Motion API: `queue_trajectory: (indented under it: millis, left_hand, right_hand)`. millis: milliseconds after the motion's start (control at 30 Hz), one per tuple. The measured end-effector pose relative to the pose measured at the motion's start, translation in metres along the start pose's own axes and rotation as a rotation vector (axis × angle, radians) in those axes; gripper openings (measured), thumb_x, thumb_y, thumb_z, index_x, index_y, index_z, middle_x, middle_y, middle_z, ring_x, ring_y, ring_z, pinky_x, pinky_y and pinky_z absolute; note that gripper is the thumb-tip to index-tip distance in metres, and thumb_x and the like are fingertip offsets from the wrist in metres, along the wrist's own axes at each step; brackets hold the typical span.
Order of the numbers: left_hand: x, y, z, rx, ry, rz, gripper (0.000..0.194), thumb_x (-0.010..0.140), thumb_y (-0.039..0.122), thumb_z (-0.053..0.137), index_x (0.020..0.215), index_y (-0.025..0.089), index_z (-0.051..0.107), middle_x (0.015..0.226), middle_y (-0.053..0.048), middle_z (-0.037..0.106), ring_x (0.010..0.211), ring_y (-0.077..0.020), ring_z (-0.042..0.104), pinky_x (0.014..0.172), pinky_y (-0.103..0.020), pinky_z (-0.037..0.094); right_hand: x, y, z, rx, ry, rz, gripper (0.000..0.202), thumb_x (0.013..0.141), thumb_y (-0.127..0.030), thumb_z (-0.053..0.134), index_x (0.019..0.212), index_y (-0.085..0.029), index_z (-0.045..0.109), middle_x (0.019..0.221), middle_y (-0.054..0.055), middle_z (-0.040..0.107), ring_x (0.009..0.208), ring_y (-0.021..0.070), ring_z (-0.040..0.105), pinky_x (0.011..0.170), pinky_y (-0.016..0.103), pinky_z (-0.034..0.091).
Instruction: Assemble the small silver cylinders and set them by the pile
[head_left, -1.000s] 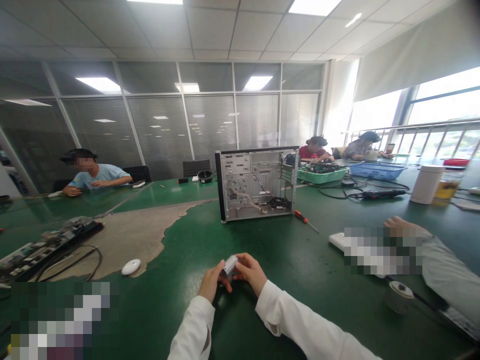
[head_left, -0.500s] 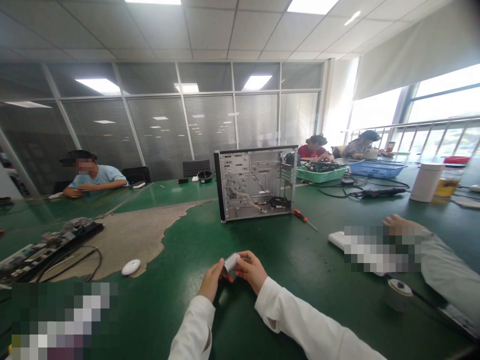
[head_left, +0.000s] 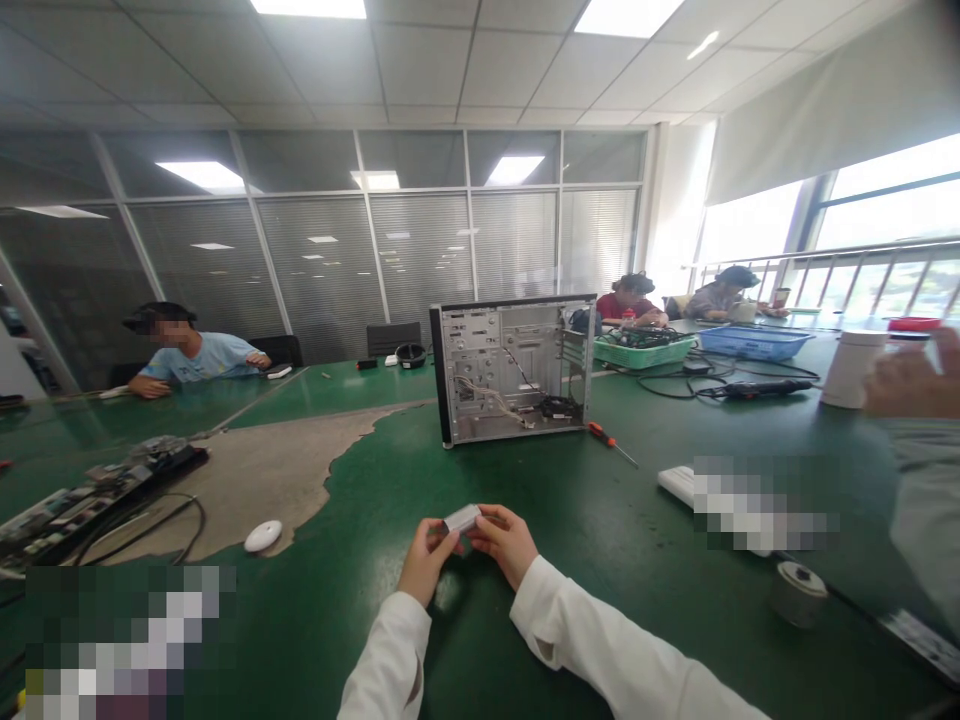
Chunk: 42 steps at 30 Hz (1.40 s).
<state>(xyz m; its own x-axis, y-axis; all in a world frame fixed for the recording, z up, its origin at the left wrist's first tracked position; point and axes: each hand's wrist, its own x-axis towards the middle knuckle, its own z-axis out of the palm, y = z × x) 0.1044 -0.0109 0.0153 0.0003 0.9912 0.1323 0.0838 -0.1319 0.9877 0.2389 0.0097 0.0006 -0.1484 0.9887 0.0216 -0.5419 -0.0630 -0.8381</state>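
A small silver-grey block, its exact kind too small to make out, is held just above the green table. My left hand grips its left end, thumb at the near side. My right hand pinches its right end, fingers closed round it. Beyond my hands stands an open computer case, upright, its side panel off and cables and bare metal bays showing inside. A screwdriver with a red and black handle lies by the case's right front corner.
At left lie a circuit board assembly and a round white object. On the right are a white power strip, a metal cylinder and a co-worker's blurred hand. Farther back stand a green basket and a blue tray.
The silver-grey block has turned in my hands, and my left fingers have shifted on it. The co-worker's hand at right has lifted from near the power strip toward the white bottle.
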Motion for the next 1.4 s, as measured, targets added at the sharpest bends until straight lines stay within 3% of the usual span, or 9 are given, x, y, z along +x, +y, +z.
queue_trajectory:
  millis: [167, 333, 500, 733, 933, 1167, 1400]
  left_hand:
    - [-0.001, 0.004, -0.002, 0.039, 0.020, 0.002, 0.029, 0.064, 0.045, 0.050, 0.065, 0.016, 0.046, 0.049, 0.001, 0.059, 0.053, -0.0150, 0.054, 0.056, -0.026, 0.036]
    - [-0.003, 0.005, -0.002, 0.045, -0.004, 0.004, 0.029, 0.067, 0.045, 0.047, 0.056, 0.018, 0.042, 0.043, 0.003, 0.056, 0.048, -0.0141, 0.054, 0.059, -0.026, 0.037]
    - [-0.005, 0.008, -0.001, 0.064, -0.005, -0.015, 0.030, 0.068, 0.046, 0.044, 0.056, 0.018, 0.043, 0.038, 0.003, 0.055, 0.048, -0.0154, 0.055, 0.062, -0.027, 0.038]
    - [-0.006, 0.014, 0.000, 0.074, 0.000, -0.066, 0.038, 0.068, 0.050, 0.040, 0.064, 0.015, 0.053, 0.033, 0.002, 0.053, 0.050, -0.0174, 0.056, 0.061, -0.027, 0.039]
    - [-0.004, 0.011, 0.000, 0.087, 0.026, -0.118, 0.053, 0.066, 0.057, 0.035, 0.074, 0.010, 0.058, 0.038, 0.000, 0.056, 0.040, -0.0165, 0.054, 0.053, -0.027, 0.038]
    - [-0.005, 0.011, 0.001, 0.089, -0.012, -0.163, 0.055, 0.067, 0.059, 0.030, 0.056, 0.011, 0.055, 0.036, -0.002, 0.055, 0.036, -0.0154, 0.052, 0.050, -0.026, 0.037]
    - [0.000, 0.005, 0.000, 0.170, -0.052, -0.184, 0.055, 0.068, 0.059, 0.026, 0.052, 0.014, 0.052, 0.035, -0.003, 0.055, 0.042, -0.0172, 0.054, 0.058, -0.028, 0.038]
  right_hand:
    - [0.001, 0.002, -0.001, -0.017, -0.004, 0.012, 0.039, 0.049, -0.032, 0.068, 0.080, -0.012, 0.056, 0.064, 0.003, 0.060, 0.058, 0.0124, 0.056, 0.057, 0.026, 0.042]
    - [0.005, 0.005, -0.003, -0.036, -0.001, 0.029, 0.036, 0.051, -0.034, 0.066, 0.078, -0.011, 0.058, 0.059, 0.002, 0.059, 0.053, 0.0099, 0.053, 0.052, 0.023, 0.041]
    - [0.005, 0.005, -0.003, -0.048, 0.011, 0.037, 0.036, 0.050, -0.035, 0.066, 0.076, -0.011, 0.059, 0.056, 0.001, 0.057, 0.049, 0.0082, 0.050, 0.047, 0.021, 0.038]
    - [0.000, 0.000, 0.000, -0.007, -0.034, 0.030, 0.037, 0.048, -0.028, 0.069, 0.080, -0.011, 0.060, 0.060, 0.003, 0.059, 0.052, 0.0085, 0.051, 0.053, 0.023, 0.039]
    - [0.000, 0.002, -0.001, -0.004, -0.035, 0.034, 0.043, 0.046, -0.026, 0.070, 0.086, -0.014, 0.059, 0.079, 0.006, 0.061, 0.068, 0.0135, 0.055, 0.058, 0.025, 0.041]
    - [-0.001, 0.001, -0.001, 0.058, -0.076, 0.049, 0.044, 0.047, -0.025, 0.070, 0.087, -0.013, 0.058, 0.082, 0.007, 0.061, 0.074, 0.0170, 0.056, 0.068, 0.032, 0.043]
    - [0.000, -0.002, -0.001, 0.075, -0.016, 0.077, 0.041, 0.046, -0.027, 0.070, 0.083, -0.013, 0.058, 0.075, 0.006, 0.061, 0.068, 0.0152, 0.057, 0.062, 0.028, 0.043]
